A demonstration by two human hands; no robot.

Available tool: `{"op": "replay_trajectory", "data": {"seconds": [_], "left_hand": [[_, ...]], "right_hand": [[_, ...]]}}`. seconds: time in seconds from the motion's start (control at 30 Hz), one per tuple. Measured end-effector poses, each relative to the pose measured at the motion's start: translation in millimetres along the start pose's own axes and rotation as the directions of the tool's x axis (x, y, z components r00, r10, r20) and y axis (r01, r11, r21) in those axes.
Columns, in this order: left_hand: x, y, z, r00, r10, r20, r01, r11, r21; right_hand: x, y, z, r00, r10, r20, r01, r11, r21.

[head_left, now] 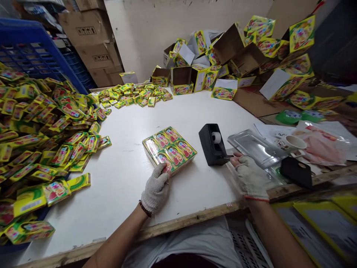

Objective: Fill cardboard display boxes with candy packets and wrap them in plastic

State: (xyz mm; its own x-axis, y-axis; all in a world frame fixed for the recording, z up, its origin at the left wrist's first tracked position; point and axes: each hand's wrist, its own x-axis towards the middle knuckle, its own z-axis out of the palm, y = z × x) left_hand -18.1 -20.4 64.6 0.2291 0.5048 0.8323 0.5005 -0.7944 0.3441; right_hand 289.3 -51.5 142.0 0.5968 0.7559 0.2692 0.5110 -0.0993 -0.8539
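A flat pack of several small yellow-green boxes wrapped in clear film lies in the middle of the white table. My left hand, in a white knit glove, rests closed against the pack's near corner. My right hand, in a fingerless glove, is at the front of a black tape dispenser, its fingertips pinched at the cutter end where the tape comes off. The strip of tape itself is too thin to make out.
A big heap of small yellow boxes covers the left of the table; more lie at the back. Open cartons pile up at the back right. Clear plastic sheets, a cup and a black pouch sit to the right.
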Motion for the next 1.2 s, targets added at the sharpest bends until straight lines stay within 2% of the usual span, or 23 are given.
{"op": "replay_trajectory", "data": {"seconds": [0.07,0.13,0.27,0.33,0.43,0.53,0.67,0.77,0.83,0.9,0.97,1.03,1.07,1.13,1.2], "left_hand": [[0,0,-0.5,1.0,-0.002,-0.007,0.002,1.0,-0.016],[2,0,-1.9,1.0,-0.014,-0.012,0.013,0.999,-0.036],[5,0,-5.6,0.998,-0.068,0.019,0.07,0.992,-0.102],[5,-2,-6.6,0.997,-0.068,0.031,0.071,0.991,-0.114],[2,-2,-6.1,0.996,-0.079,0.031,0.082,0.991,-0.106],[0,0,-4.8,0.993,-0.11,0.037,0.113,0.989,-0.096],[3,4,-4.6,0.991,-0.126,0.045,0.129,0.989,-0.07],[5,5,-5.2,0.993,-0.113,0.04,0.115,0.991,-0.068],[6,5,-6.6,0.993,-0.11,0.032,0.111,0.992,-0.062],[6,5,-9.4,0.994,-0.086,0.071,0.087,0.996,-0.006],[8,7,-13.6,0.977,-0.081,0.198,0.062,0.993,0.098],[12,12,-17.1,0.931,-0.134,0.339,0.069,0.978,0.195],[15,15,-18.0,0.911,-0.176,0.373,0.093,0.969,0.229],[21,20,-16.4,0.904,-0.251,0.347,0.158,0.949,0.274],[25,24,-10.4,0.917,-0.302,0.262,0.215,0.925,0.313]], "right_hand": [[-14,8,-2,0.997,0.066,-0.027,-0.064,0.996,0.064],[-23,21,3,0.989,0.15,-0.004,-0.148,0.98,0.134],[-22,50,21,0.96,0.272,0.066,-0.28,0.932,0.23],[-21,55,25,0.949,0.301,0.089,-0.314,0.915,0.254],[-30,45,27,0.939,0.287,0.193,-0.331,0.907,0.261],[-54,15,35,0.903,0.191,0.385,-0.31,0.91,0.275],[-81,-30,65,0.782,0.008,0.624,-0.316,0.867,0.386],[-87,-49,87,0.707,-0.022,0.707,-0.338,0.867,0.366],[-85,-51,96,0.692,-0.018,0.721,-0.32,0.888,0.329],[-84,-46,101,0.694,-0.014,0.72,-0.304,0.901,0.31],[-84,-39,104,0.696,0.006,0.718,-0.313,0.902,0.296],[-85,-33,108,0.686,0.037,0.727,-0.36,0.885,0.295],[-85,-30,110,0.675,0.05,0.736,-0.389,0.871,0.298],[-86,-28,115,0.664,0.076,0.744,-0.421,0.86,0.288],[-85,-28,120,0.674,0.113,0.73,-0.412,0.878,0.244]]}}
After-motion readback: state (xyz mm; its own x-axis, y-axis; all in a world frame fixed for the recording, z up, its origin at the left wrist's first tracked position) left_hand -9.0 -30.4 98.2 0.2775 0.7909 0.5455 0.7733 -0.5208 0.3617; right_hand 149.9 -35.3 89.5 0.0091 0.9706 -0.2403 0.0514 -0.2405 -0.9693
